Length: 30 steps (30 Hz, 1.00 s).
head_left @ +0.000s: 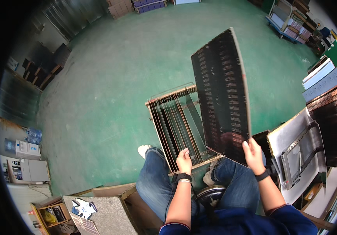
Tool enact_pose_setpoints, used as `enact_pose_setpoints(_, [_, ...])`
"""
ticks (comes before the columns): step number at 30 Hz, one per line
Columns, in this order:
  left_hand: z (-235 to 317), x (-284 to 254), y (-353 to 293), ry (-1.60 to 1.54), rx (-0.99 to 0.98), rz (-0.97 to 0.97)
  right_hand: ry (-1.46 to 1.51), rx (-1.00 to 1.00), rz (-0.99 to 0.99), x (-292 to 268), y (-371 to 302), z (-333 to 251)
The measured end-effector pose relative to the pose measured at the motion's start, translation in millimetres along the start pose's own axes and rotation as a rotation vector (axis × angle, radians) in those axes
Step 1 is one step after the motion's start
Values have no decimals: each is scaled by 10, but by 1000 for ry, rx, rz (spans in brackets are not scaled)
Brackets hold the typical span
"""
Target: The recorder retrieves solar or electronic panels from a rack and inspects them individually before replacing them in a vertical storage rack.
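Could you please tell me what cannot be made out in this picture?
All in the head view:
Dark panel: its far face, turned away from the camera.
Slotted rack: its right part, hidden behind the panel.
Panel's small marks: too fine to read.
Left hand: whether its fingertips touch anything, unclear from above.
Speckled surface: its near end, cut off by the lower edge.

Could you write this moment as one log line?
Right hand: holds dark, flat rectangular panel | Left hand: near light-brown, slotted rectangular rack

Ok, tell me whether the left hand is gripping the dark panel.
No, the right hand grips the dark panel; the left hand is apart.
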<state>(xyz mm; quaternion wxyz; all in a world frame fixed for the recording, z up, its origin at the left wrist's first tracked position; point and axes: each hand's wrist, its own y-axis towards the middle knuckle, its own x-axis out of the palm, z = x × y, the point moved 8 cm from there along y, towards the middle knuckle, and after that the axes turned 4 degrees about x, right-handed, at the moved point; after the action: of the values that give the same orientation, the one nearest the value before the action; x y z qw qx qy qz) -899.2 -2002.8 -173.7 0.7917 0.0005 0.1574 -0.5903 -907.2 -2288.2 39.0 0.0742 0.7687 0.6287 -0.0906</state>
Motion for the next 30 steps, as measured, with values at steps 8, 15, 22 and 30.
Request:
enact_pose_setpoints(8, [285, 277, 123, 423, 314, 55, -198, 150, -79, 583, 68, 701])
enact_pose_setpoints(15, [244, 735, 214, 629, 323, -162, -224, 282, -81, 489, 149, 716])
enact_pose_setpoints(22, [184, 726, 186, 719, 317, -185, -408, 5, -131, 700, 492, 540])
enact_pose_setpoints(30, [71, 802, 139, 876, 314, -179, -547, 221, -323, 1286, 393, 1198])
